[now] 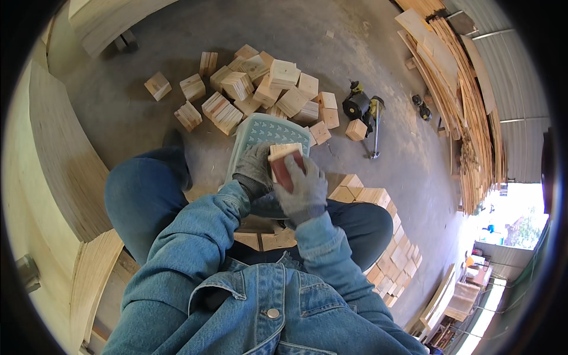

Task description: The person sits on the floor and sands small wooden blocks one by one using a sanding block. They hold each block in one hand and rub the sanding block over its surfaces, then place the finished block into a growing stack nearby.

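Note:
Over a pale turquoise plastic stool or upturned crate [244, 135], my gloved left hand [254, 170] grips a light wooden block [285, 148] from its left side. My right hand [305, 190], in a matching grey glove, has its fingers wrapped round a red-brown sanding pad [283, 173]. The pad lies against the face of the block towards me and covers much of it. Part of my left hand's fingers is hidden behind the block.
Beyond the stool lies a loose heap of wooden blocks [266, 92]. Stacked blocks [390, 260] stand right of my leg. Power tools [358, 106] rest on the concrete floor. Long boards [467, 118] lean at the right; large curved wooden panels [59, 160] stand at the left.

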`<state>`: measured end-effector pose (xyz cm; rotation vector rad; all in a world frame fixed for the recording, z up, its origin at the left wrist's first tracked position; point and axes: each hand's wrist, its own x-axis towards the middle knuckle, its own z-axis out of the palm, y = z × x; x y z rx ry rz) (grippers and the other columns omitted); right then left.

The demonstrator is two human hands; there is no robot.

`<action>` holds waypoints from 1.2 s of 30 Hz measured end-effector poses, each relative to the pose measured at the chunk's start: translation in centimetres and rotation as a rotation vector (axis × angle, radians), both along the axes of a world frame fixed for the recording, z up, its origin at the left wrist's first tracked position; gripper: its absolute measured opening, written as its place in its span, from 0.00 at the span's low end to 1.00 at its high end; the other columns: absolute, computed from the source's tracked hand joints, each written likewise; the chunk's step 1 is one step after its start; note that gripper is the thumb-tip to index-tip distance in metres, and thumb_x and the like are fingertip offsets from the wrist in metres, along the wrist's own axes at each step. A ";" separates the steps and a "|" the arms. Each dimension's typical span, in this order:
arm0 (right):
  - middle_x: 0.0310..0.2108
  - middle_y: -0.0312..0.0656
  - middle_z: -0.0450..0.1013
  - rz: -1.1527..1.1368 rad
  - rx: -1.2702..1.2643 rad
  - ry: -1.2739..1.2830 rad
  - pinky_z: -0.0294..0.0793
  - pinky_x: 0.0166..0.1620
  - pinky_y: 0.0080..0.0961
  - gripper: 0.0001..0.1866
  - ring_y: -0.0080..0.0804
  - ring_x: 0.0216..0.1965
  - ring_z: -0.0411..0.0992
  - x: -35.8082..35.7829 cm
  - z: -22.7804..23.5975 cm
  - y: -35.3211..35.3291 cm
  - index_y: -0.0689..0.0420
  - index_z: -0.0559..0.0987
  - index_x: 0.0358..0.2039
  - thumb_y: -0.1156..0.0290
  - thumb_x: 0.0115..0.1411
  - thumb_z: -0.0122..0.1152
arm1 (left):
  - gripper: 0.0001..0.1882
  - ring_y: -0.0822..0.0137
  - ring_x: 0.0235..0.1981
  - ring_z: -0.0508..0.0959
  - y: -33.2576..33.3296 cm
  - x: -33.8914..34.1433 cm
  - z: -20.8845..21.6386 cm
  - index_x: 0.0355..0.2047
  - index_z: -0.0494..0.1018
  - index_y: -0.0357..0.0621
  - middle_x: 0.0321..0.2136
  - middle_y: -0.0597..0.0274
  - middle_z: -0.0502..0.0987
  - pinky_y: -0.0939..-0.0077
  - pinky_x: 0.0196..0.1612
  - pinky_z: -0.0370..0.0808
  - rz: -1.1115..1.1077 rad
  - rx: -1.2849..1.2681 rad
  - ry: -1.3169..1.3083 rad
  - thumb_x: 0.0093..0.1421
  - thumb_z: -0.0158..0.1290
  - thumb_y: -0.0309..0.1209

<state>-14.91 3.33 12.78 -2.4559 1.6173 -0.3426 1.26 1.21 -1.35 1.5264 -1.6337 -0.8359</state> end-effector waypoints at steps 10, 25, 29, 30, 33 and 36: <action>0.66 0.56 0.68 0.007 0.055 0.006 0.68 0.65 0.57 0.39 0.63 0.64 0.68 0.1 0.8 0.1 0.45 0.79 0.66 0.57 0.51 0.78 | 0.43 0.45 0.64 0.71 0.2 -0.2 -0.7 0.65 0.66 0.52 0.58 0.48 0.72 0.52 0.73 0.62 0.029 -0.039 0.040 0.52 0.70 0.47; 0.66 0.53 0.67 -0.008 0.039 0.010 0.68 0.64 0.58 0.39 0.62 0.63 0.68 -0.8 0.8 1.0 0.44 0.77 0.67 0.56 0.54 0.77 | 0.46 0.46 0.66 0.70 -0.1 -0.2 -0.7 0.65 0.65 0.50 0.59 0.48 0.72 0.52 0.73 0.62 0.000 -0.047 0.032 0.49 0.72 0.49; 0.66 0.56 0.67 -0.006 0.108 0.039 0.68 0.65 0.57 0.42 0.62 0.64 0.68 -2.5 1.6 4.0 0.45 0.77 0.67 0.59 0.50 0.80 | 0.49 0.46 0.66 0.70 0.4 -0.1 0.5 0.66 0.64 0.50 0.60 0.48 0.71 0.52 0.74 0.62 0.025 0.017 -0.019 0.47 0.73 0.51; 0.66 0.55 0.67 0.000 0.098 0.031 0.68 0.65 0.57 0.42 0.62 0.64 0.68 -2.4 1.7 3.9 0.45 0.77 0.67 0.59 0.50 0.80 | 0.49 0.46 0.66 0.70 0.4 0.0 0.8 0.66 0.64 0.51 0.60 0.48 0.70 0.52 0.74 0.62 0.029 0.026 -0.017 0.47 0.73 0.51; 0.66 0.53 0.68 -0.006 0.058 0.006 0.68 0.65 0.57 0.42 0.61 0.64 0.68 -2.2 1.5 2.3 0.45 0.78 0.67 0.59 0.49 0.80 | 0.50 0.47 0.66 0.69 0.3 -0.4 0.4 0.66 0.63 0.51 0.61 0.48 0.70 0.53 0.74 0.62 0.014 0.009 -0.044 0.46 0.74 0.51; 0.66 0.51 0.70 -0.042 0.009 -0.006 0.69 0.66 0.56 0.40 0.60 0.64 0.69 -1.4 0.3 -1.8 0.44 0.79 0.66 0.58 0.50 0.78 | 0.50 0.47 0.67 0.69 0.1 -0.6 0.0 0.66 0.63 0.52 0.61 0.49 0.70 0.53 0.74 0.62 0.011 -0.002 -0.046 0.46 0.74 0.50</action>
